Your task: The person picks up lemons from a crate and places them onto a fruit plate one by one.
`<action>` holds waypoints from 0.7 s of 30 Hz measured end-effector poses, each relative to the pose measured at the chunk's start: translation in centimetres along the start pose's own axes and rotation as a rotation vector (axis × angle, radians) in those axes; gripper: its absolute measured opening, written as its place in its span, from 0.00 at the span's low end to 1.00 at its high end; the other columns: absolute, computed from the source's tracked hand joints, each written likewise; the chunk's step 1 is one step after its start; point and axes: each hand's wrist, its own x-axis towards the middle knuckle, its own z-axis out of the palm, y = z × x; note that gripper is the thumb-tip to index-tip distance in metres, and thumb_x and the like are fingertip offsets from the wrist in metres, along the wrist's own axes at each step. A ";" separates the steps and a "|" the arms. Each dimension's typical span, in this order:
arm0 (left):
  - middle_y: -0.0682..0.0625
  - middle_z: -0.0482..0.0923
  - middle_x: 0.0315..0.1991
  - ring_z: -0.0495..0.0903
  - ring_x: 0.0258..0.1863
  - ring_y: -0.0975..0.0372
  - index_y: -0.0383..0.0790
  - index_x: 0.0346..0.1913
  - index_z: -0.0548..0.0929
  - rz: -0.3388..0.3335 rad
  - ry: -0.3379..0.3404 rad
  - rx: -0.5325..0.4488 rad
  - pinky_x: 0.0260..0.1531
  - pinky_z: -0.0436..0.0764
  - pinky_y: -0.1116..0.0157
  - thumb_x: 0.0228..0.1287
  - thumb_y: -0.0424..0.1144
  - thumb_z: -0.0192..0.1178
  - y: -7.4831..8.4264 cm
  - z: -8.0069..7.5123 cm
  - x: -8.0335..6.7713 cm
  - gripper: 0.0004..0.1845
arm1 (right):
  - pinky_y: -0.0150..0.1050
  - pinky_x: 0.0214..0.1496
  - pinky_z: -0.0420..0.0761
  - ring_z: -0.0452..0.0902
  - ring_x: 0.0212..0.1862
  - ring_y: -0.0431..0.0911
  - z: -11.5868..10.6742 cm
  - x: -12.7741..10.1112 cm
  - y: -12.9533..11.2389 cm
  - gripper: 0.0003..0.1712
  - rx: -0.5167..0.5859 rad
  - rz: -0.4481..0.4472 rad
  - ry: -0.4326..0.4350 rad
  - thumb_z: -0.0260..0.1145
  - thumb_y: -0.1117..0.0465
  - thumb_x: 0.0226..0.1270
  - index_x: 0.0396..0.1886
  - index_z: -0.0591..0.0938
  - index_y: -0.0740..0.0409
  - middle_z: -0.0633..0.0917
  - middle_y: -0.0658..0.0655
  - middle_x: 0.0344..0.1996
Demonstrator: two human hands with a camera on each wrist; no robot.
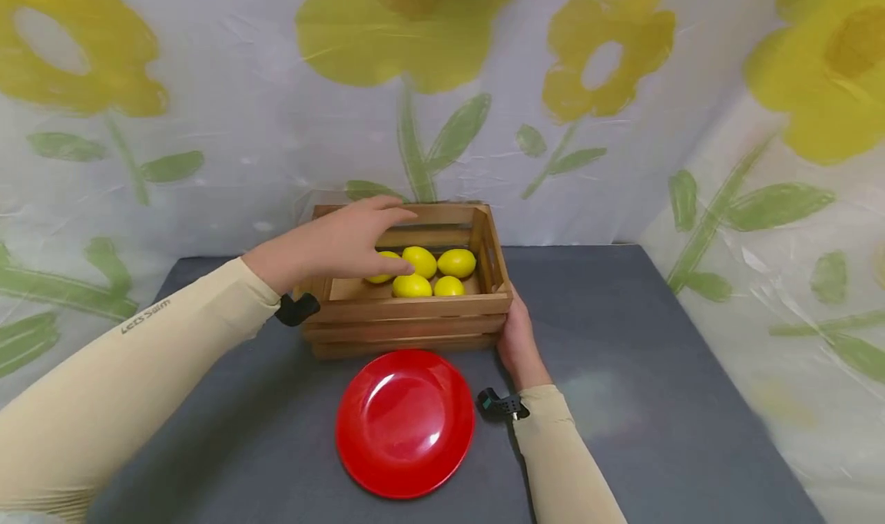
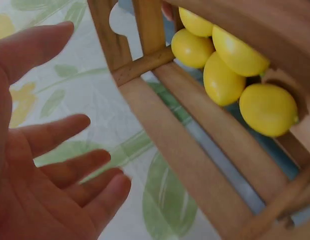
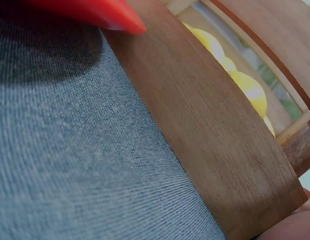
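Five lemons (image 1: 419,262) lie in our wooden crate (image 1: 408,316); left hand (image 1: 346,241) hovers above, fingers (image 2: 59,132) spread wide; right hand (image 1: 517,339) braces the crate's corner, grip unclear.

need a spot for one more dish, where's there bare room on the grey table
Bare grey table lies right of the wooden crate and right hand, and left of the red plate. The strip between crate and plate is crowded.
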 end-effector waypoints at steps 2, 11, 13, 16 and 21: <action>0.40 0.58 0.86 0.60 0.85 0.42 0.44 0.83 0.67 0.032 -0.028 -0.011 0.81 0.66 0.41 0.71 0.60 0.68 0.2 0.0 1.0 0.45 | 0.60 0.90 0.49 0.48 0.89 0.57 0.2 0.0 -0.1 0.37 -0.007 -0.014 0.000 0.47 0.47 0.86 0.89 0.59 0.48 0.56 0.57 0.88; 0.41 0.66 0.82 0.65 0.82 0.45 0.41 0.80 0.73 0.119 -0.108 -0.009 0.81 0.67 0.45 0.70 0.51 0.71 0.2 0.9 3.8 0.39 | 0.61 0.89 0.52 0.53 0.87 0.58 1.4 -0.6 -0.1 0.35 -0.007 -0.027 -0.013 0.47 0.45 0.87 0.87 0.63 0.51 0.60 0.58 0.87; 0.42 0.69 0.81 0.67 0.81 0.46 0.41 0.79 0.75 0.144 -0.122 -0.011 0.81 0.68 0.46 0.69 0.47 0.73 0.2 1.1 4.2 0.38 | 0.61 0.88 0.53 0.54 0.87 0.59 1.7 -0.7 -0.1 0.35 -0.012 -0.032 -0.010 0.47 0.45 0.87 0.86 0.64 0.51 0.61 0.59 0.86; 0.43 0.72 0.79 0.69 0.80 0.48 0.42 0.77 0.77 0.164 -0.148 -0.018 0.79 0.71 0.47 0.67 0.43 0.75 0.6 1.3 4.7 0.37 | 0.60 0.88 0.54 0.55 0.86 0.59 2.1 -0.8 0.0 0.35 -0.009 -0.036 -0.002 0.47 0.47 0.86 0.86 0.65 0.52 0.62 0.59 0.86; 0.45 0.75 0.77 0.73 0.77 0.49 0.44 0.75 0.79 0.172 -0.215 -0.005 0.76 0.76 0.49 0.66 0.38 0.76 1.5 2.1 5.5 0.35 | 0.60 0.88 0.55 0.57 0.85 0.59 2.5 -0.9 0.1 0.34 0.001 -0.031 0.002 0.48 0.49 0.86 0.85 0.66 0.53 0.64 0.60 0.85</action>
